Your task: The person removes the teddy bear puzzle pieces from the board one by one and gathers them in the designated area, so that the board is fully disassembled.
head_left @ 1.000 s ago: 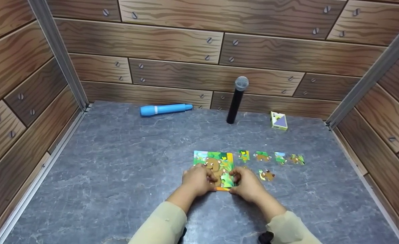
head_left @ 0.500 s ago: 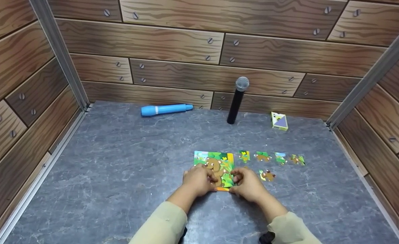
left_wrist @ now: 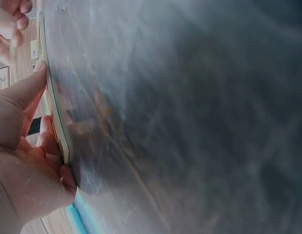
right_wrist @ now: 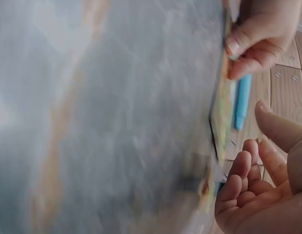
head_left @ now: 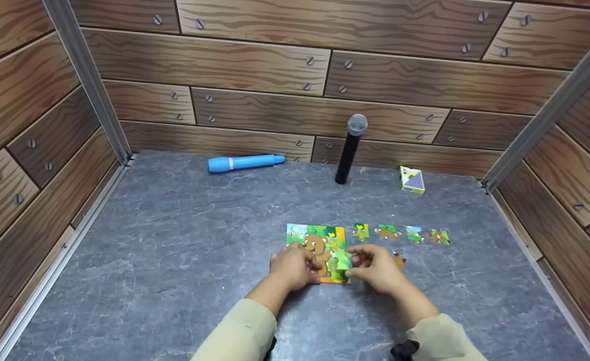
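The bear-picture puzzle board [head_left: 316, 230] lies flat on the grey table in the head view. My left hand [head_left: 293, 265] holds its lower left part, thumb at the near edge and fingers curled over the picture; in the left wrist view, the thumb and fingers lie along the board's rim. At the board's right side, my right hand [head_left: 377, 271] pinches a green puzzle piece [head_left: 342, 259] between thumb and fingers, overlapping the board. The right wrist view shows this hand's thumb [right_wrist: 275, 122] above curled fingers, with the board's edge beyond.
Several loose puzzle pieces [head_left: 388, 231] lie in a row right of the board. Another brown piece [head_left: 400, 260] is partly hidden behind my right hand. At the back are a blue flashlight-shaped object [head_left: 246, 163], an upright black microphone [head_left: 349, 150] and a small card box [head_left: 412, 180].
My right hand has moved slightly right and away from the board's lower right corner, bringing the green piece with it. The left hand stays in place on the board.
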Tool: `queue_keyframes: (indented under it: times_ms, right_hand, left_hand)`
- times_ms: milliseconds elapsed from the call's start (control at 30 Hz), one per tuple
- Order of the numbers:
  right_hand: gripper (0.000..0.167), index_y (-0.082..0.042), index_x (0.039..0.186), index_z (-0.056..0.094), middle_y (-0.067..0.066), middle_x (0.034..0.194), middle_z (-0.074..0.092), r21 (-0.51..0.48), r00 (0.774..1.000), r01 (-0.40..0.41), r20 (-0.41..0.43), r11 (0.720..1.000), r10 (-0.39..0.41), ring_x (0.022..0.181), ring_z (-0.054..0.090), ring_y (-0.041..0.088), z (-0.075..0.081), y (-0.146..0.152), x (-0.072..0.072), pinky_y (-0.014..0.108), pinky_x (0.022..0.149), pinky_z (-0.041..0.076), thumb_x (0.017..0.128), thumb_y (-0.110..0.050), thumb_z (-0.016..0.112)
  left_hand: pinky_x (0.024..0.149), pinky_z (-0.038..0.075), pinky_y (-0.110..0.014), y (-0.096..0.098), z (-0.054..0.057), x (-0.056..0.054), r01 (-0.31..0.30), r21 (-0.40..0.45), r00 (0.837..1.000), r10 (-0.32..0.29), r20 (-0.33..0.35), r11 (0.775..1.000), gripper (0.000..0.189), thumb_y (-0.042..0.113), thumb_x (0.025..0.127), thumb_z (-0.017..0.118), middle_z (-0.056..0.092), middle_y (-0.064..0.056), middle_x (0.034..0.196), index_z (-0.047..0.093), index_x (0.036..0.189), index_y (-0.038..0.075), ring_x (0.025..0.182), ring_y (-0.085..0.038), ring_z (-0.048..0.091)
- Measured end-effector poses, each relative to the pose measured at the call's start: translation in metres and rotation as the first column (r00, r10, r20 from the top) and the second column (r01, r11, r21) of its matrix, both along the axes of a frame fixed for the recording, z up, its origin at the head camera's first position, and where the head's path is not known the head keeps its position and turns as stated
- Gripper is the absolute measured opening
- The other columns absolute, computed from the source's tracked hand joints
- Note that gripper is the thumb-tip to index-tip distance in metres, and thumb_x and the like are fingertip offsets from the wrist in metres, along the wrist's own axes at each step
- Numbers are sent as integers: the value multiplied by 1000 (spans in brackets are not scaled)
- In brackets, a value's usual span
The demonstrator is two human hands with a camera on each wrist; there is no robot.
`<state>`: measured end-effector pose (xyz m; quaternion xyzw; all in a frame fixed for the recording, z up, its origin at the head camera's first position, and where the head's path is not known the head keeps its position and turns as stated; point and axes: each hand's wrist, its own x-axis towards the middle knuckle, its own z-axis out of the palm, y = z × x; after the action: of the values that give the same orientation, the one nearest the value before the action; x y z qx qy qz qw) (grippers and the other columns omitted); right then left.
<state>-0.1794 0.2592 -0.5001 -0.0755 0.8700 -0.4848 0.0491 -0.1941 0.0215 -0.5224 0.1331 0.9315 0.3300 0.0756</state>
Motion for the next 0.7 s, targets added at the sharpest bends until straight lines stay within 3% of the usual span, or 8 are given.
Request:
queue_keyframes:
  times_ms: [133, 267, 700]
  right_hand:
    - [51, 13, 125, 67, 16, 98, 69, -55, 1000, 0, -28, 998, -2, 80, 59, 18, 10, 15, 1, 23, 69, 52, 80, 5, 87]
    - [53, 12, 128, 67, 17, 101, 70, -75, 998, 55, -35, 996, -58, 79, 61, 18, 18, 33, 0, 23, 68, 53, 79, 6, 87]
    - [55, 12, 136, 61, 18, 104, 69, 2, 983, 174, -60, 985, -173, 82, 64, 15, 45, 92, 1, 26, 71, 58, 85, 8, 81]
  left_hand:
    - [89, 39, -47, 0, 0, 1, -4, 13, 1000, 4, -6, 1000, 22, 29, 72, 98, 59, 8, 100, 79, 85, 27, 104, -22, 59]
    - [89, 40, -47, 0, -1, 1, -1, 16, 1000, 1, -15, 1000, 22, 29, 72, 98, 59, 8, 100, 80, 85, 27, 104, -21, 59]
    - [93, 39, -51, 0, -1, 1, 2, 35, 1000, -2, -7, 999, 24, 27, 71, 98, 59, 7, 101, 78, 86, 26, 105, -22, 59]
